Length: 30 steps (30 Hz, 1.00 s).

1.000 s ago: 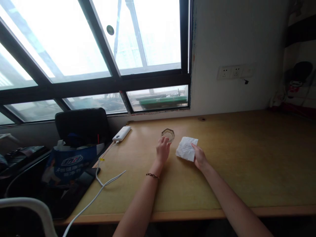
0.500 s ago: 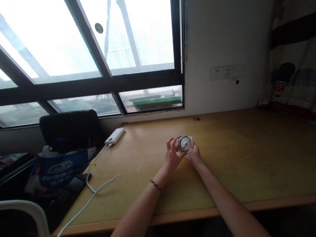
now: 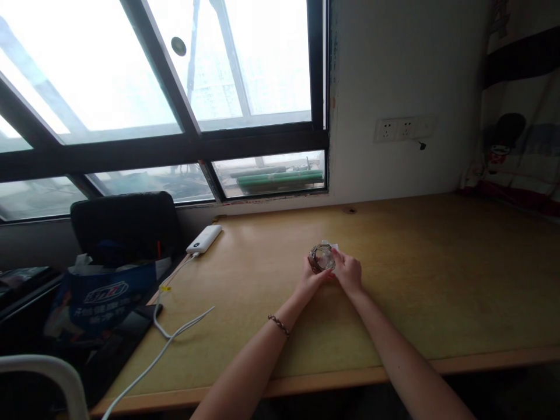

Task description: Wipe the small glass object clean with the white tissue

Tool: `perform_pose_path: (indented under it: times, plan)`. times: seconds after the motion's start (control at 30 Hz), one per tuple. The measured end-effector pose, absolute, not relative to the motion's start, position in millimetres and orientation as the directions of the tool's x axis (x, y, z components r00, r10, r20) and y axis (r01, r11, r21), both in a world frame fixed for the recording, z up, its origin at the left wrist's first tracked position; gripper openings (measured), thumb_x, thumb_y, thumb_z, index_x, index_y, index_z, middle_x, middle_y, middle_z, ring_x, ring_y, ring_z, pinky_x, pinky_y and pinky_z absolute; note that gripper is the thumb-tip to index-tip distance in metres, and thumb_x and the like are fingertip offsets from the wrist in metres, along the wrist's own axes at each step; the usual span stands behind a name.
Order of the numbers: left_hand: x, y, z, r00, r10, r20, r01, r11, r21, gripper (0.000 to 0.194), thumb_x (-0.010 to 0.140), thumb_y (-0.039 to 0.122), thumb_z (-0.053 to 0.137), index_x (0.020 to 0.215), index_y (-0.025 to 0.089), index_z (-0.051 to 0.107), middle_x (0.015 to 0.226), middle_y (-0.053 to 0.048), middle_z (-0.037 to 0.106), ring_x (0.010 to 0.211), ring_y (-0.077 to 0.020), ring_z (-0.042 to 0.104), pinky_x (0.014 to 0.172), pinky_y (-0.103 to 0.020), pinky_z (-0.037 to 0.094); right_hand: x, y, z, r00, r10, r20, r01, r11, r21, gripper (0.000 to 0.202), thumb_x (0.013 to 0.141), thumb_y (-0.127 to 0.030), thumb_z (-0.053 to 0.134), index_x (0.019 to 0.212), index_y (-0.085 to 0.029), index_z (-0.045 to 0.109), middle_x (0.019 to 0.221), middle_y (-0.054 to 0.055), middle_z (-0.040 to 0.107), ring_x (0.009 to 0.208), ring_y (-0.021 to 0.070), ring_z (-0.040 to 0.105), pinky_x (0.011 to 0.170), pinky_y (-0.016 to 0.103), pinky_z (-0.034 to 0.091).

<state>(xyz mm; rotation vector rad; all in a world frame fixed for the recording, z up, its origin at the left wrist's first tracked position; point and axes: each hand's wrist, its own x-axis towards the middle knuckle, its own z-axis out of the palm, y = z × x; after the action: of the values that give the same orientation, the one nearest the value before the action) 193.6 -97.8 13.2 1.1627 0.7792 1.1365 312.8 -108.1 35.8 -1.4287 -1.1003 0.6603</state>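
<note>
Above the middle of the table, my left hand (image 3: pixel 311 279) is wrapped round the left and near side of a clear, faceted glass cup (image 3: pixel 322 258). Its round mouth faces up toward me. At the cup's right rim, my right hand (image 3: pixel 349 273) pinches a white tissue (image 3: pixel 336 246) against the glass. Part of the tissue sticks out behind the cup; the rest is hidden by my fingers and the glass. Whether the cup's base touches the table cannot be seen.
A white power bank (image 3: pixel 204 239) lies at the table's left edge, with a white cable (image 3: pixel 168 338) running toward me. Left of the wooden table (image 3: pixel 437 280) stand a black chair (image 3: pixel 126 224) and a blue bag (image 3: pixel 105 303). A wall socket (image 3: pixel 405 128) is behind.
My right hand has turned and moved slightly right, its thumb and the tissue shifting from inside the cup to its right rim. The left fingers now sit lower round the cup.
</note>
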Motion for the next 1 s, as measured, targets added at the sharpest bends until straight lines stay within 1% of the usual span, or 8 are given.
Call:
perform_pose_path:
  times: [0.1, 0.17, 0.3, 0.4, 0.53, 0.67, 0.83, 1.0]
  plan:
    - [193, -94, 9, 0.126, 0.981, 0.148, -0.22, -0.117, 0.968, 0.053, 0.057, 0.031, 0.07, 0.093, 0.016, 0.034, 0.088, -0.007, 0.057, 0.074, -0.019, 0.062, 0.067, -0.035, 0.051, 309, -104, 34, 0.288, 0.956, 0.055, -0.07, 0.078, -0.994, 0.051, 0.072, -0.06, 0.038, 0.085, -0.02, 0.066, 0.077, 0.006, 0.068, 0.081, 0.0193, 0.06, 0.069, 0.026, 0.044]
    - [191, -93, 8, 0.024, 0.973, 0.229, -0.156, -0.223, 0.962, 0.051, 0.059, 0.029, 0.069, 0.094, 0.016, 0.035, 0.093, -0.008, 0.055, 0.084, -0.0194, 0.059, 0.072, -0.034, 0.049, 306, -101, 31, 0.217, 0.976, -0.008, -0.249, 0.047, -0.967, 0.05, 0.071, -0.058, 0.041, 0.087, -0.018, 0.065, 0.075, 0.004, 0.067, 0.073, 0.0171, 0.06, 0.065, 0.026, 0.045]
    - [187, -94, 11, -0.059, 0.93, 0.362, -0.007, -0.363, 0.932, 0.045, 0.063, 0.026, 0.065, 0.094, 0.017, 0.033, 0.096, -0.008, 0.054, 0.087, -0.0173, 0.057, 0.073, -0.03, 0.046, 301, -100, 24, 0.081, 0.997, -0.014, -0.317, 0.013, -0.948, 0.037, 0.063, -0.046, 0.058, 0.081, -0.014, 0.066, 0.074, 0.004, 0.067, 0.065, 0.0161, 0.06, 0.064, 0.027, 0.045]
    - [188, -99, 14, -0.007, 0.94, 0.341, 0.126, -0.338, 0.933, 0.043, 0.063, 0.028, 0.063, 0.092, 0.018, 0.033, 0.085, -0.005, 0.057, 0.071, -0.0145, 0.058, 0.061, -0.026, 0.046, 301, -101, 20, 0.043, 0.999, 0.017, -0.248, 0.027, -0.968, 0.035, 0.062, -0.041, 0.06, 0.083, -0.014, 0.066, 0.075, 0.004, 0.067, 0.068, 0.0176, 0.059, 0.066, 0.027, 0.044]
    - [190, -110, 20, 0.107, 0.932, 0.346, 0.309, -0.362, 0.88, 0.043, 0.056, 0.03, 0.067, 0.087, 0.018, 0.04, 0.072, 0.0, 0.057, 0.058, -0.0123, 0.054, 0.05, -0.022, 0.041, 310, -103, 23, 0.296, 0.95, 0.096, 0.135, 0.058, -0.989, 0.03, 0.062, -0.041, 0.059, 0.076, -0.016, 0.067, 0.068, 0.005, 0.067, 0.063, 0.0199, 0.058, 0.058, 0.027, 0.042]
    - [190, -115, 28, 0.181, 0.911, 0.371, 0.243, -0.407, 0.881, 0.039, 0.057, 0.032, 0.067, 0.086, 0.018, 0.045, 0.078, -0.002, 0.059, 0.064, -0.0134, 0.056, 0.053, -0.022, 0.043, 314, -112, 38, 0.349, 0.878, 0.328, 0.426, 0.163, -0.89, 0.028, 0.069, -0.042, 0.052, 0.08, -0.022, 0.067, 0.074, 0.005, 0.068, 0.064, 0.0194, 0.058, 0.061, 0.025, 0.039]
    - [189, -115, 29, 0.162, 0.946, 0.28, 0.123, -0.3, 0.946, 0.035, 0.064, 0.034, 0.061, 0.09, 0.017, 0.045, 0.078, -0.003, 0.06, 0.053, -0.0113, 0.055, 0.049, -0.023, 0.045, 310, -118, 46, 0.313, 0.852, 0.42, 0.435, 0.265, -0.861, 0.028, 0.071, -0.043, 0.052, 0.087, -0.024, 0.066, 0.082, 0.006, 0.067, 0.069, 0.0192, 0.058, 0.065, 0.024, 0.038]
    - [193, -116, 25, 0.115, 0.913, 0.391, 0.204, -0.407, 0.89, 0.037, 0.063, 0.03, 0.063, 0.094, 0.017, 0.047, 0.082, -0.004, 0.06, 0.068, -0.0142, 0.058, 0.06, -0.025, 0.047, 315, -105, 32, 0.303, 0.91, 0.284, 0.426, 0.137, -0.894, 0.032, 0.071, -0.045, 0.049, 0.074, -0.019, 0.067, 0.065, 0.005, 0.066, 0.058, 0.0184, 0.056, 0.054, 0.025, 0.037]
